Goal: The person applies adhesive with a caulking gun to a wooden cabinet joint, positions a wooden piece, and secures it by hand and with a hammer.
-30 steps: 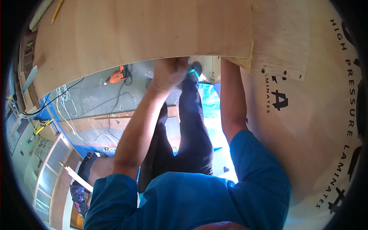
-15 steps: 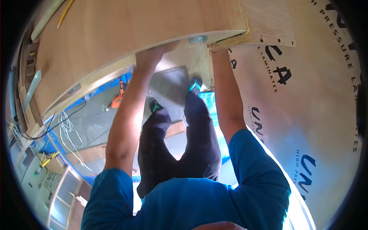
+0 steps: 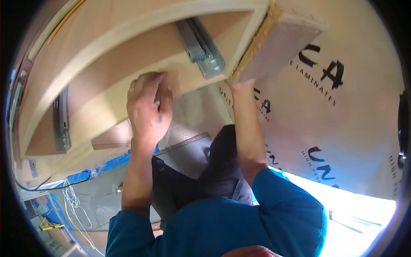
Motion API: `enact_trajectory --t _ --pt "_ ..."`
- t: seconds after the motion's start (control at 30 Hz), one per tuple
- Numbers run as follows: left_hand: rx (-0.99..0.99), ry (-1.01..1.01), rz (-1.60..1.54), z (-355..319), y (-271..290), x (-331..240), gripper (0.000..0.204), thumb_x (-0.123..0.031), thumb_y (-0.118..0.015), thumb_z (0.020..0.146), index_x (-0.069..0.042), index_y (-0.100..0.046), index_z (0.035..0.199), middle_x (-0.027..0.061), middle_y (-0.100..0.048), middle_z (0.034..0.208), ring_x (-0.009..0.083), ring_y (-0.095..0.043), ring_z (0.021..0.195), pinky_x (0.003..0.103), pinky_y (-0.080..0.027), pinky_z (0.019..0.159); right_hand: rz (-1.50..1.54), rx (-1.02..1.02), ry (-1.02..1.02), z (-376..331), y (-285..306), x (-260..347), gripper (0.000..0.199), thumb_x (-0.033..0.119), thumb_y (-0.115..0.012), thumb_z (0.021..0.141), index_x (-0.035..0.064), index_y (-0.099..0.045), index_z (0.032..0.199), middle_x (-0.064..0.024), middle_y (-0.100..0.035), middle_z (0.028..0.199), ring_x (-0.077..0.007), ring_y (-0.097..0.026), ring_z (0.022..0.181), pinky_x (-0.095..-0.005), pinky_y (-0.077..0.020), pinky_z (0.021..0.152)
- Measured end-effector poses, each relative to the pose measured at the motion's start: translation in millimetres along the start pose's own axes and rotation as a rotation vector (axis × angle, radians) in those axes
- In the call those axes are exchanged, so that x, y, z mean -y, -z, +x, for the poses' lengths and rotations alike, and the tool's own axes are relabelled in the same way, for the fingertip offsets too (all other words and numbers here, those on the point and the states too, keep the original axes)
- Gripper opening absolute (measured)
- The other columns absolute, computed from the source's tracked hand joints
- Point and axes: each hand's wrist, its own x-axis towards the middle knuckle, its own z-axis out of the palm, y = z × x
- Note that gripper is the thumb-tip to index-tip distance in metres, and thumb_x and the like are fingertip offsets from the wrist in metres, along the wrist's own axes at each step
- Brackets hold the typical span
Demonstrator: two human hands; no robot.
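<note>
My left hand is in front of the opening of a curved wooden cabinet, over its pale lower board. Its fingers are curled in, and anything between them is hidden. To its upper right a grey metal drawer slide is fixed inside the opening; a second drawer slide sits at the left. My right forearm reaches up to the cabinet's right end, where the right hand is hidden behind a smooth end block with a rough yellowish edge.
A film-covered board with dark printing rises along the right side. A yellow pencil lies on the cabinet top. At the lower left are a coiled white cable, a black cable and a yellow-handled tool.
The view has dropped, exposing the cabinet opening and its slides. My left hand has come from under the front edge to before the opening. The orange drill has left the view.
</note>
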Motion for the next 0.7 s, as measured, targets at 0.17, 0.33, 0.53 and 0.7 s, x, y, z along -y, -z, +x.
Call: enact_trajectory --t 0.17,0.33,0.53,0.7 --pt "-0.077 -0.021 0.089 -5 -7 -5 0.019 -0.009 -0.069 0.082 -0.003 -0.071 0.101 0.0136 -0.070 0.100 0.0363 -0.065 0.090 0.044 -0.051 0.082 0.135 0.025 0.066 -15 -15 0 0.054 0.043 -0.031 0.107 0.0102 -0.050 0.145 -0.0091 -0.054 0.147 -0.0305 -0.053 0.132 -0.0470 -0.0450 0.109" --pt "-0.177 0.073 -0.184 -25 -10 -19 0.013 -0.005 -0.066 0.083 -0.002 -0.071 0.096 0.0145 -0.069 0.093 0.0347 -0.065 0.088 0.042 -0.052 0.081 0.175 0.084 0.175 -20 -19 5 0.057 0.043 -0.030 0.106 0.0084 -0.047 0.147 -0.0116 -0.051 0.149 -0.0330 -0.050 0.135 -0.0484 -0.0435 0.111" --pt "-0.188 -0.201 -0.145 -26 -22 -23 0.017 -0.002 -0.070 0.080 -0.004 -0.071 0.096 0.0105 -0.069 0.092 0.0317 -0.064 0.090 0.041 -0.048 0.082 -0.085 0.065 0.419 -10 -20 -4 0.064 0.050 -0.029 0.105 0.0099 -0.042 0.152 -0.0115 -0.046 0.154 -0.0327 -0.045 0.141 -0.0488 -0.0370 0.117" --pt "-0.122 -0.020 -0.022 -31 -27 -28 0.018 -0.005 -0.071 0.081 -0.004 -0.073 0.098 0.0124 -0.067 0.099 0.0324 -0.061 0.096 0.042 -0.048 0.085 0.048 0.272 0.367 14 6 -13 0.066 0.053 -0.030 0.104 0.0088 -0.041 0.153 -0.0117 -0.045 0.155 -0.0335 -0.045 0.140 -0.0481 -0.0361 0.118"
